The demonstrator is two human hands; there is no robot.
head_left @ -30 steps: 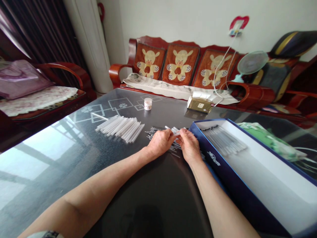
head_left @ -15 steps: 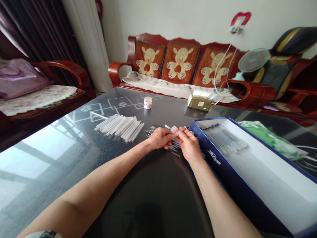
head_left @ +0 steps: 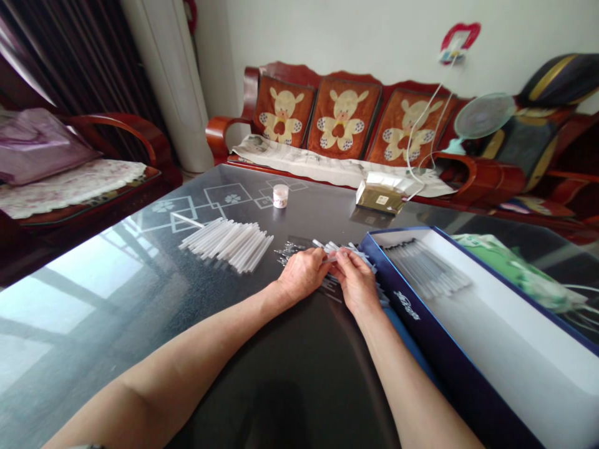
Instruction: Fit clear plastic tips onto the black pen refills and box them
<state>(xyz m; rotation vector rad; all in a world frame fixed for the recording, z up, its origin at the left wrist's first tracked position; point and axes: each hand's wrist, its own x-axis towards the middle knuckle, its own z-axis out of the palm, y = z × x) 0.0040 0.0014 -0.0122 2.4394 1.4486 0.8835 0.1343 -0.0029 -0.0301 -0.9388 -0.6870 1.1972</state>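
Observation:
My left hand (head_left: 303,272) and my right hand (head_left: 356,278) meet over the dark table, fingers pinched around a small whitish translucent piece (head_left: 331,256) between them. Its full shape is hidden by the fingers. Beneath and behind the hands lie thin dark-tipped rods (head_left: 287,249) and white tubes (head_left: 322,245), partly covered. Left of them is a pile of white tubes (head_left: 229,243). On the right, a blue box (head_left: 407,302) with a white inside holds a row of clear, dark-ended sticks (head_left: 428,268).
A small lidded jar (head_left: 280,196) stands behind the tube pile. Farther back is a tissue pack (head_left: 381,194). A green and white plastic package (head_left: 510,265) lies beyond the box. A wooden sofa (head_left: 224,132) stands behind the table.
My left hand has turned slightly and its fingers have come closer to the right hand's. The whole view has shifted a little.

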